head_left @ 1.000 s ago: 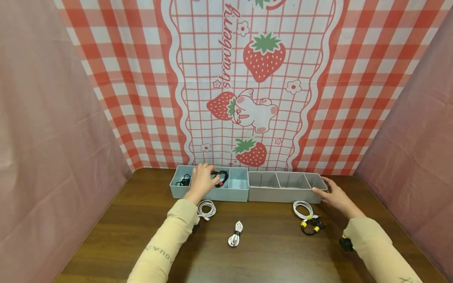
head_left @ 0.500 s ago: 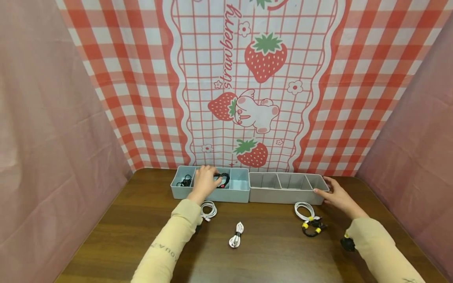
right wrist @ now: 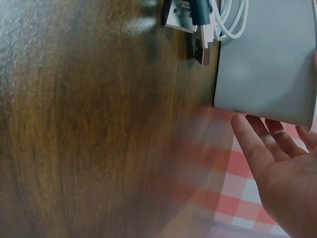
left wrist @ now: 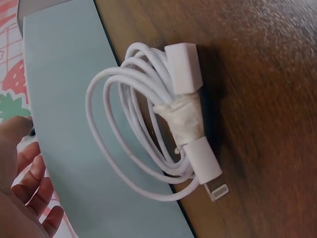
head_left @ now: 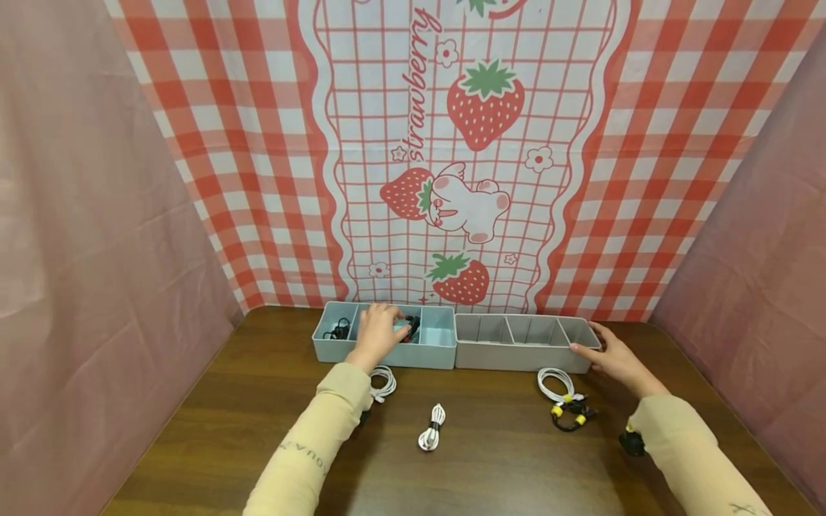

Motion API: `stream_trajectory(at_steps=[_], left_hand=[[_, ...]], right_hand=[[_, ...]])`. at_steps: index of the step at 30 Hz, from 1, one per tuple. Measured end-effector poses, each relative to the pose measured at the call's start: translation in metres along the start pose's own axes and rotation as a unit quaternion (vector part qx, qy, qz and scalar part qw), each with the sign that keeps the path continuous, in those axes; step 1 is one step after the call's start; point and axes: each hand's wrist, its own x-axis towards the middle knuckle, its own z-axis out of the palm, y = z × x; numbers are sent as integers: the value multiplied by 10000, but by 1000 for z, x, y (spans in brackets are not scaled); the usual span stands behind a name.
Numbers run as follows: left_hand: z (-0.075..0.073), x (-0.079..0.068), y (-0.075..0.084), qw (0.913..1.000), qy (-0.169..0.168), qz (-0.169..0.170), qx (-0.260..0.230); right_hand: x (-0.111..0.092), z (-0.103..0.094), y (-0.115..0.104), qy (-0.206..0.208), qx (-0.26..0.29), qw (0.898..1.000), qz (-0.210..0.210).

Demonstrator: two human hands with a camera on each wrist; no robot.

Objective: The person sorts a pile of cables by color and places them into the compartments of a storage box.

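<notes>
My left hand [head_left: 376, 331] is at the second compartment of a light blue divided bin [head_left: 387, 355]. Its thumb and index fingertip are close to a coiled black cable [head_left: 414, 328] with a bit of red on it, low against the divider. In the left wrist view the fingers [left wrist: 37, 188] are spread and loosely bent, apart from the thumb; a small dark piece shows by the thumb tip. At the far end of the grey divided bin [head_left: 516, 360], my right hand [head_left: 614, 364] grips the corner, thumb on the front rim and fingers [right wrist: 252, 141] against the end wall.
Another black cable [head_left: 338, 330] lies in the blue bin's left compartment. In front on the wooden table [head_left: 490, 466] are a white coiled cable [head_left: 386, 383], a tied white cable [head_left: 432, 428], a white loop [head_left: 553, 385] and a black cable with yellow bands [head_left: 566, 423]. A checked curtain [head_left: 277, 236] stands behind.
My left hand has shifted slightly right and lower, and the black cable's upright loop has sunk into the compartment. The thumb and fingers have come off it. My right hand stays on the grey bin.
</notes>
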Motion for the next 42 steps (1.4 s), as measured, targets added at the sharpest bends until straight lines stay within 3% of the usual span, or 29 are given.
stream_trajectory(at_steps=[20, 25, 31, 42], left_hand=[[-23, -3, 9, 9998, 21, 174, -120], [-30, -7, 18, 9998, -22, 212, -50], [-36, -12, 33, 9987, 72, 495, 101], [-48, -25, 60, 9963, -43, 829, -207]], right_hand=[[5, -2, 2, -212, 9, 9998, 41], [4, -2, 2, -234, 68, 9997, 46], [4, -3, 3, -205, 52, 9998, 49], [3, -2, 2, -144, 53, 9999, 48]])
